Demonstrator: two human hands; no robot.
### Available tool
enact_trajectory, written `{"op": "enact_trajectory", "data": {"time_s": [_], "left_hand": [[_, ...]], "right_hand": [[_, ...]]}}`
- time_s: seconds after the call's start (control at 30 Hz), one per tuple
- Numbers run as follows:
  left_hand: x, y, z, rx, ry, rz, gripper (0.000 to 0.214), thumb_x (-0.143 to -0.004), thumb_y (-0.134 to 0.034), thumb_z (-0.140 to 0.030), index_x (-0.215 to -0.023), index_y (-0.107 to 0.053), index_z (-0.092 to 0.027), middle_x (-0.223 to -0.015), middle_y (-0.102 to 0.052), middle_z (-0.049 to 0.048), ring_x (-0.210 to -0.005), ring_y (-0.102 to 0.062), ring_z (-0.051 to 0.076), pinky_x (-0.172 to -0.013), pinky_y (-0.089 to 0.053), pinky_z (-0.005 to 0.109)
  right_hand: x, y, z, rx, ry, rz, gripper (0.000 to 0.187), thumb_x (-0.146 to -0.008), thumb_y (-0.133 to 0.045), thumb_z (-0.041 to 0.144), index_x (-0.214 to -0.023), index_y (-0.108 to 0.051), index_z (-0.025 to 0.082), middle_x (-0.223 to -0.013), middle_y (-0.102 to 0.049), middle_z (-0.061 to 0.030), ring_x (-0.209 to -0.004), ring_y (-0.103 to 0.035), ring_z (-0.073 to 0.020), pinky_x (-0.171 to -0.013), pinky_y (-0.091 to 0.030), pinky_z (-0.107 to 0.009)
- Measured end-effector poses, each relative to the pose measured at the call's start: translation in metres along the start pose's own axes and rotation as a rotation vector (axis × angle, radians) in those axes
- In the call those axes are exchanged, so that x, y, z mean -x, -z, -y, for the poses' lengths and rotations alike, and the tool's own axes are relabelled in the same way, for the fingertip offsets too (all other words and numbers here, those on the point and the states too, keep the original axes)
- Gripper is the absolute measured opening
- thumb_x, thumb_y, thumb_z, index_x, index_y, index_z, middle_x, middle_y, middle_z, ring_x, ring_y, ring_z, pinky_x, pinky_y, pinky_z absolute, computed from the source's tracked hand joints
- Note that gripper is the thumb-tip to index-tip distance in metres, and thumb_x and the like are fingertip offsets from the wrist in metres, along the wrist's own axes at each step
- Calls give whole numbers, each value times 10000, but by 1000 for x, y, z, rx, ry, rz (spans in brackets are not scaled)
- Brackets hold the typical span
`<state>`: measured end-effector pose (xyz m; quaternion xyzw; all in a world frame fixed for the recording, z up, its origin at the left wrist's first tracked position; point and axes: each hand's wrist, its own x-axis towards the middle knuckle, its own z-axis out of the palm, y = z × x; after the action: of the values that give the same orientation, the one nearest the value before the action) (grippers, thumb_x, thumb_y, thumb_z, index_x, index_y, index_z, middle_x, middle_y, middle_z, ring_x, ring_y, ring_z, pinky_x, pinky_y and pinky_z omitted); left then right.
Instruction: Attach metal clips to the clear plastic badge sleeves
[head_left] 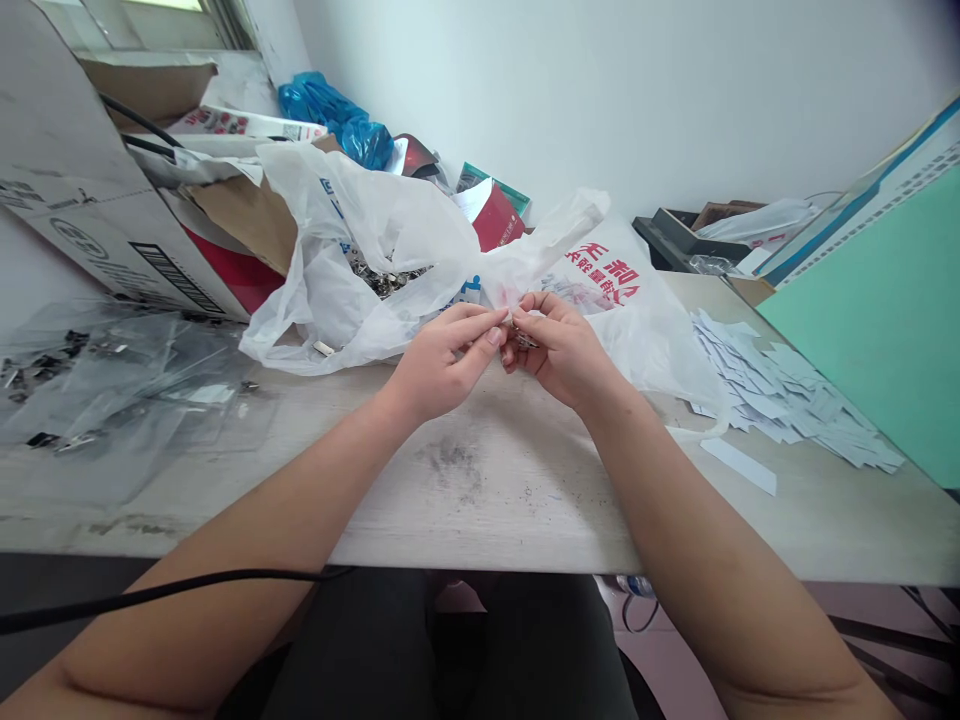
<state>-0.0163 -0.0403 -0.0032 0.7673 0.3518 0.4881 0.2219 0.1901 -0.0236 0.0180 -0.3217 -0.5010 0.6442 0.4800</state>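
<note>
Both hands meet over the middle of the pale table [487, 490]. My left hand [442, 360] and my right hand [559, 350] pinch a small metal piece [519, 335] between their fingertips; it is too small to make out. Just behind them lies a white plastic bag [375, 260], open, with several small metal clips inside [386, 280].
Clear plastic sleeves with metal clips [112, 380] lie at the left. A heap of white paper slips [780, 390] lies at the right beside a green board [885, 320]. Cardboard boxes [97, 200] and clutter stand at the back. A black cable [187, 585] crosses my left arm.
</note>
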Motion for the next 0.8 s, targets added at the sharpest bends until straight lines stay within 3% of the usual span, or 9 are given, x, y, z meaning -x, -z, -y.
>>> {"op": "enact_trajectory", "data": {"time_s": [0.4, 0.53, 0.7, 0.8], "left_hand": [[1, -1, 4, 11, -30, 12, 342, -1174, -637, -347, -1397, -871, -236, -1339, -823, 123, -1213, -799, 249, -1033, -697, 396], [0, 2, 0, 12, -63, 44, 370, -1120, -676, -305, -1454, -816, -227, -1376, -784, 141, -1225, -776, 262, -959, -693, 376], [-2, 8, -1, -103, -63, 89, 425, -1012, -719, -200, -1434, -753, -236, -1364, -768, 128, -1215, -762, 268, -1042, -664, 417], [-3, 10, 1, -128, -18, 58, 382, -1027, -747, -251, -1409, -741, -247, -1299, -797, 104, -1166, -776, 262, -1020, -658, 423]], "right_hand": [[-1, 1, -5, 33, 59, 38, 681, -771, -1079, 580, -1037, -511, 314, -789, -770, 67, -701, -706, -188, -762, -608, -386], [0, 1, -3, 55, 60, 24, 668, -792, -1066, 602, -1046, -521, 311, -852, -809, 40, -810, -779, -220, -852, -646, -423], [5, -7, 1, 85, 47, -4, 535, -894, -985, 602, -1017, -561, 300, -923, -836, 1, -974, -831, -254, -1022, -651, -469], [7, -11, 3, 96, 63, -8, 484, -965, -905, 673, -999, -604, 295, -943, -819, -17, -1049, -835, -270, -1056, -644, -472]]}}
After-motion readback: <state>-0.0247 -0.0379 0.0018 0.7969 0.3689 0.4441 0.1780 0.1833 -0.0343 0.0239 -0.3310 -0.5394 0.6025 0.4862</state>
